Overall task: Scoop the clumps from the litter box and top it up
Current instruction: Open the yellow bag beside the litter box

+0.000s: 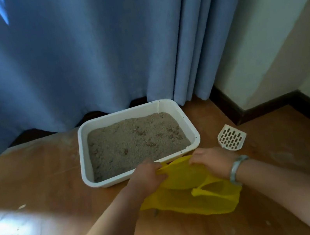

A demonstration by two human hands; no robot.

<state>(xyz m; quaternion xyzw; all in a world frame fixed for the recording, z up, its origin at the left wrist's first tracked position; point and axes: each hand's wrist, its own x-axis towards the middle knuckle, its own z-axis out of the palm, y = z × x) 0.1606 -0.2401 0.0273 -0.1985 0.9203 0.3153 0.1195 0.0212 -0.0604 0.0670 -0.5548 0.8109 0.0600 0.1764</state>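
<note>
In the middle of the frame a white litter box (pixel 82 150) stands on the wooden floor (pixel 37 178), filled with grey litter (pixel 133 141) that has small lumps. Just below it, the left hand (pixel 148 176) and the right hand (pixel 212 162) both grip the top edge of a yellow plastic bag (pixel 194 201), fingers curled around it. A white slotted scoop (pixel 231 137) lies to the right of the box, near the right hand. A blue curtain (pixel 77 48) hangs behind.

Scoop (pixel 232 137) handle behind right hand (pixel 212 162), yellow bag (pixel 189 195) mouth under fingers (pixel 195 158) — forearms (pixel 99 229) cropped
</note>
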